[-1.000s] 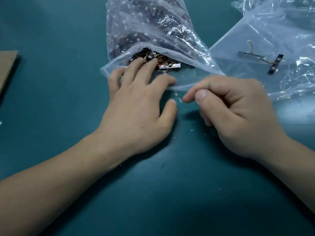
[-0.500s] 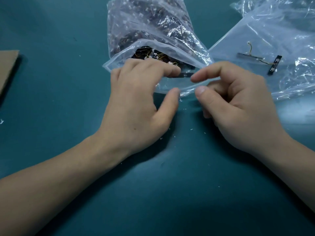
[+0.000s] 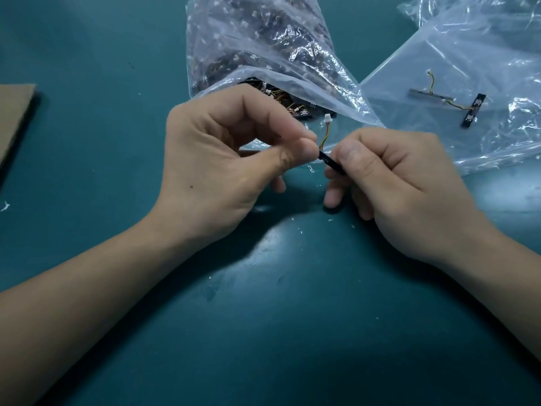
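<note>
Nearest us lies the dark teal table mat [image 3: 263, 332], flecked with pale plastic crumbs. Above it our left hand [image 3: 222, 162] and right hand [image 3: 395, 186] meet, and between them sits the narrow black circuit strip [image 3: 331, 160]. Our left thumb and forefinger pinch its upper end, where the thin yellow and red wires [image 3: 323, 139] leave it, and our right thumb and curled fingers clamp its lower end. The wires rise to a small white plug [image 3: 328, 118], which nothing touches. We judge that one piece is out of stock and being readied. The next move calls for a firm hold on the strip and no tug on its wires. Beyond gapes the crinkled clear plastic bag [image 3: 257, 45], crowded with similar parts. To its right lies a flatter clear plastic bag [image 3: 483, 54] holding a wired pair of dark strips [image 3: 448, 101], probably where this piece goes. At the far left edge rests a brown cardboard sheet [image 3: 14, 118].
</note>
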